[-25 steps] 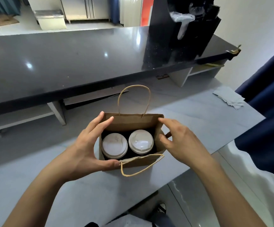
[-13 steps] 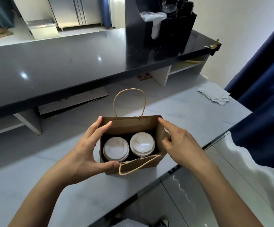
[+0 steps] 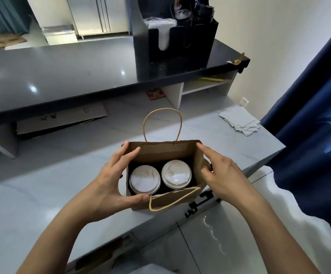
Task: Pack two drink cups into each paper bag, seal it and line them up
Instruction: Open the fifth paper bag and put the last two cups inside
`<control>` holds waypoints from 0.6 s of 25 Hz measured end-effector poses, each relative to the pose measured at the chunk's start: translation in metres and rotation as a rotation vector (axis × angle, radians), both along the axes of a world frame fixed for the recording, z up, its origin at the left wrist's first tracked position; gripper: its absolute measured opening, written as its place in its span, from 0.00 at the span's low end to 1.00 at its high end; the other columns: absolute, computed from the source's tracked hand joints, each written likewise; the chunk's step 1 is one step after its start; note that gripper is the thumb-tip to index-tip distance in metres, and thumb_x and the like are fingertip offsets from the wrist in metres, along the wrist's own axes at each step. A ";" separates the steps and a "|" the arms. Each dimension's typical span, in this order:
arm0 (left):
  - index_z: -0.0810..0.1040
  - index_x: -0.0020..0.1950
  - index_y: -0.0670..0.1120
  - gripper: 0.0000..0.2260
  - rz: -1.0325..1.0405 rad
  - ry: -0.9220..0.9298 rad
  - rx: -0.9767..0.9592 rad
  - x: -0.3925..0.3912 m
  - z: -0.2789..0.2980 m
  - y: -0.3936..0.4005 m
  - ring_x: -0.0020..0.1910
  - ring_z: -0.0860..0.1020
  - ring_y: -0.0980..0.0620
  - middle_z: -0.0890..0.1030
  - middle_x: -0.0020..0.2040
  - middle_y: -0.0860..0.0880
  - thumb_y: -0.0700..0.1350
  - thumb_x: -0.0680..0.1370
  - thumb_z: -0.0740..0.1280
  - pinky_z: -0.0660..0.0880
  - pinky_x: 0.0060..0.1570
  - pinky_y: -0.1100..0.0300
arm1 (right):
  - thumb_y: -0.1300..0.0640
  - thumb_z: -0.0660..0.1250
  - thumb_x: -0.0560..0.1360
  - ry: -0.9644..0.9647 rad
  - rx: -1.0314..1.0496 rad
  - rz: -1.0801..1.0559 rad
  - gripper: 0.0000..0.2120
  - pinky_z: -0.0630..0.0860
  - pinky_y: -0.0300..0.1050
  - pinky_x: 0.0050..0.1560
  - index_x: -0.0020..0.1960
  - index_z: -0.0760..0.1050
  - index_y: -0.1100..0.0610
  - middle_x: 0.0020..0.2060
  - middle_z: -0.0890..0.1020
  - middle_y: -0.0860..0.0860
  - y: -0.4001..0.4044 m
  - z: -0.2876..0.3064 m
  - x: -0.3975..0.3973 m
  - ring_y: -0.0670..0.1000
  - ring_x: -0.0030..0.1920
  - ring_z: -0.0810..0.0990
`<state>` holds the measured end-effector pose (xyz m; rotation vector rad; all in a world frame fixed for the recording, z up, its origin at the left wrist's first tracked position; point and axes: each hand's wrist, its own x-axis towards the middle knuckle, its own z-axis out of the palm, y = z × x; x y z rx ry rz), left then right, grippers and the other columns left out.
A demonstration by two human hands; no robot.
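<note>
Near the front edge of the pale grey stone counter point(image 3: 42, 194), an open brown paper bag with twisted-paper handles point(image 3: 172, 202) stands upright. The left hand point(image 3: 109, 184) holds the bag's left wall, thumb along the near panel and fingers curled over the far left corner. Inside, two black drink cups sit side by side: the left white-lidded cup point(image 3: 144, 179) and the right white-lidded cup point(image 3: 176, 175). The right hand point(image 3: 222, 175) pinches the bag's right wall, forefinger extended to the far right corner. A stack of pale paper sheets point(image 3: 239, 121) lies toward the counter's far right corner.
</note>
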<state>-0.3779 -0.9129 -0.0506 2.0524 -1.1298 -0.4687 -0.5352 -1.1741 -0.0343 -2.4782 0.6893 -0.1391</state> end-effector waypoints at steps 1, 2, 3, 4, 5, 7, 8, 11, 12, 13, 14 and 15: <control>0.54 0.78 0.69 0.47 -0.003 -0.003 0.000 -0.005 -0.001 -0.009 0.78 0.54 0.65 0.44 0.79 0.69 0.66 0.65 0.77 0.69 0.71 0.54 | 0.57 0.61 0.79 -0.002 -0.008 0.002 0.32 0.66 0.39 0.43 0.80 0.59 0.40 0.38 0.68 0.36 -0.010 -0.001 -0.004 0.39 0.36 0.69; 0.54 0.78 0.69 0.47 -0.011 -0.004 0.003 -0.009 -0.001 -0.018 0.78 0.54 0.65 0.44 0.79 0.69 0.66 0.65 0.77 0.69 0.71 0.54 | 0.57 0.61 0.79 0.000 -0.017 0.001 0.32 0.65 0.37 0.40 0.80 0.59 0.39 0.35 0.65 0.35 -0.020 -0.002 -0.010 0.36 0.34 0.68; 0.53 0.78 0.69 0.47 -0.021 -0.006 0.006 -0.012 -0.001 -0.027 0.78 0.54 0.64 0.44 0.79 0.70 0.67 0.65 0.76 0.69 0.71 0.54 | 0.57 0.61 0.79 -0.001 -0.019 -0.002 0.32 0.65 0.34 0.37 0.80 0.59 0.39 0.34 0.63 0.34 -0.028 -0.002 -0.014 0.36 0.33 0.68; 0.53 0.78 0.70 0.47 -0.031 -0.009 0.007 -0.013 -0.001 -0.039 0.78 0.54 0.64 0.43 0.79 0.70 0.68 0.65 0.76 0.69 0.71 0.55 | 0.57 0.61 0.79 -0.005 -0.018 -0.008 0.32 0.64 0.32 0.36 0.80 0.59 0.39 0.34 0.63 0.35 -0.037 -0.003 -0.019 0.35 0.33 0.68; 0.53 0.78 0.70 0.47 -0.035 -0.011 0.009 -0.014 0.000 -0.048 0.78 0.55 0.64 0.43 0.79 0.70 0.69 0.65 0.75 0.69 0.71 0.55 | 0.57 0.60 0.79 -0.010 -0.012 -0.012 0.32 0.64 0.33 0.37 0.80 0.59 0.38 0.33 0.62 0.35 -0.044 -0.004 -0.022 0.35 0.33 0.68; 0.53 0.78 0.70 0.47 -0.050 -0.004 0.009 -0.014 0.001 -0.068 0.78 0.55 0.64 0.44 0.79 0.70 0.70 0.64 0.75 0.69 0.71 0.55 | 0.56 0.60 0.79 -0.021 0.002 -0.034 0.32 0.65 0.37 0.40 0.79 0.59 0.38 0.33 0.62 0.35 -0.061 -0.005 -0.028 0.34 0.33 0.69; 0.54 0.78 0.70 0.47 -0.061 0.001 0.004 -0.014 0.000 -0.077 0.78 0.55 0.64 0.44 0.79 0.69 0.69 0.64 0.75 0.69 0.71 0.55 | 0.56 0.60 0.79 -0.027 0.004 -0.044 0.32 0.65 0.35 0.39 0.79 0.59 0.38 0.33 0.62 0.35 -0.070 -0.005 -0.029 0.32 0.34 0.71; 0.54 0.78 0.70 0.47 -0.089 -0.004 -0.004 -0.010 0.000 -0.107 0.78 0.55 0.64 0.44 0.79 0.69 0.69 0.65 0.75 0.69 0.70 0.56 | 0.57 0.61 0.78 -0.054 0.006 -0.056 0.32 0.70 0.26 0.38 0.79 0.61 0.39 0.32 0.63 0.36 -0.098 -0.005 -0.029 0.26 0.37 0.71; 0.54 0.78 0.70 0.47 -0.093 -0.002 -0.007 -0.007 -0.001 -0.118 0.78 0.55 0.64 0.45 0.79 0.69 0.69 0.65 0.75 0.69 0.69 0.57 | 0.57 0.61 0.77 -0.060 0.011 -0.067 0.32 0.69 0.23 0.40 0.79 0.62 0.39 0.32 0.64 0.36 -0.109 -0.005 -0.027 0.25 0.38 0.71; 0.54 0.78 0.70 0.46 -0.093 0.001 -0.012 -0.003 -0.003 -0.128 0.78 0.55 0.64 0.45 0.79 0.69 0.68 0.65 0.76 0.69 0.69 0.58 | 0.57 0.61 0.77 -0.059 0.011 -0.076 0.32 0.68 0.22 0.40 0.78 0.62 0.39 0.31 0.64 0.36 -0.118 -0.005 -0.025 0.26 0.37 0.72; 0.55 0.78 0.70 0.46 -0.093 0.006 -0.018 0.002 -0.004 -0.138 0.78 0.55 0.65 0.45 0.79 0.70 0.66 0.66 0.77 0.69 0.68 0.58 | 0.57 0.61 0.77 -0.053 0.006 -0.083 0.32 0.69 0.23 0.38 0.78 0.62 0.39 0.31 0.65 0.36 -0.128 -0.006 -0.021 0.28 0.36 0.72; 0.55 0.78 0.69 0.46 -0.092 0.013 -0.025 0.006 -0.004 -0.147 0.78 0.55 0.65 0.45 0.79 0.70 0.65 0.66 0.78 0.69 0.68 0.58 | 0.57 0.61 0.77 -0.049 -0.001 -0.088 0.32 0.69 0.24 0.36 0.79 0.61 0.38 0.32 0.65 0.36 -0.137 -0.006 -0.018 0.30 0.35 0.72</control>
